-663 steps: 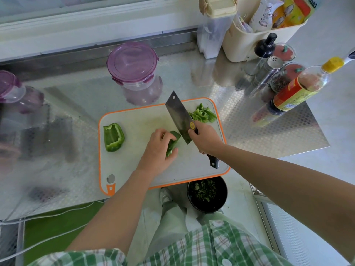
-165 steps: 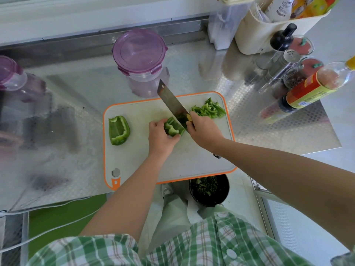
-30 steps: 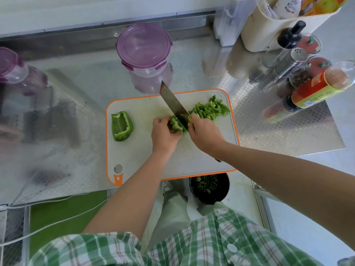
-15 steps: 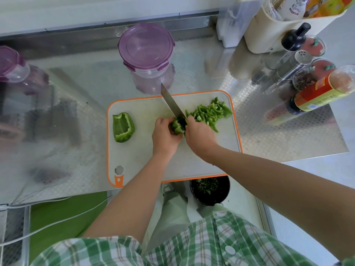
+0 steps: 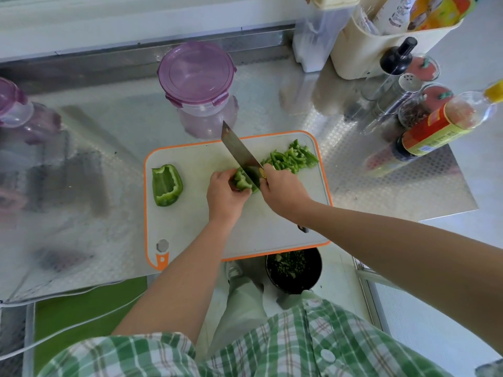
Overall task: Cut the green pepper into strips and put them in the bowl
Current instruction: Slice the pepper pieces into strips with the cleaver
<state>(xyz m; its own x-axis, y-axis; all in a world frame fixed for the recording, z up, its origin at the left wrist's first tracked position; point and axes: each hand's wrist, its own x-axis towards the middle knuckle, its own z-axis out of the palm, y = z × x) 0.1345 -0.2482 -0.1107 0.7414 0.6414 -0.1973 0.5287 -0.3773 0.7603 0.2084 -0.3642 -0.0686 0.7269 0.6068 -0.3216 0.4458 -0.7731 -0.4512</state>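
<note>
Green pepper piece [image 5: 241,180] at mid cutting board [image 5: 190,221], pinned under curled fingers of left grip [image 5: 226,193]. Right grip [image 5: 283,193] clamped round handle of cleaver [image 5: 239,153], blade tilted, edge down on the piece. Cut strips [image 5: 291,159] heaped at board's far right corner; uncut pepper half [image 5: 166,185] lying well apart at left. Black bowl [image 5: 313,278] just past board's near edge, lower than the desk [image 5: 109,126], holding green bits.
</note>
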